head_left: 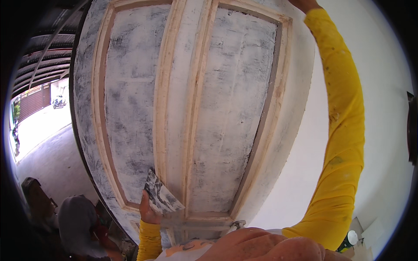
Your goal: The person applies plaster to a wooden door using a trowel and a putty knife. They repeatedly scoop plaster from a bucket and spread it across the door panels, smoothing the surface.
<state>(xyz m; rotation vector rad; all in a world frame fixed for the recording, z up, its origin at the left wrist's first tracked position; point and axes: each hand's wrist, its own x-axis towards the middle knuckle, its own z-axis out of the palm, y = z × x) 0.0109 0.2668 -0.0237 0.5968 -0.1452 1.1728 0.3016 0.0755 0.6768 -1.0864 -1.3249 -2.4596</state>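
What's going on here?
A person in yellow sleeves is at a panelled door coated in patchy white over darker grey. Their left hand holds a smeared flat plate near its lower panels. Their right hand is raised to the picture's top edge; its fingers are cut off, so any grip is unclear.

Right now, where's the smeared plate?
Head view, low, left of centre: the plate is in the left hand, in front of the door.

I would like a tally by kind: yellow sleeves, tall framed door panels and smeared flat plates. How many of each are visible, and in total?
Yellow fabric sleeves: 2
Tall grey-white framed door panels: 2
Thin flat plate with white and dark smears, in the left hand: 1
Total: 5
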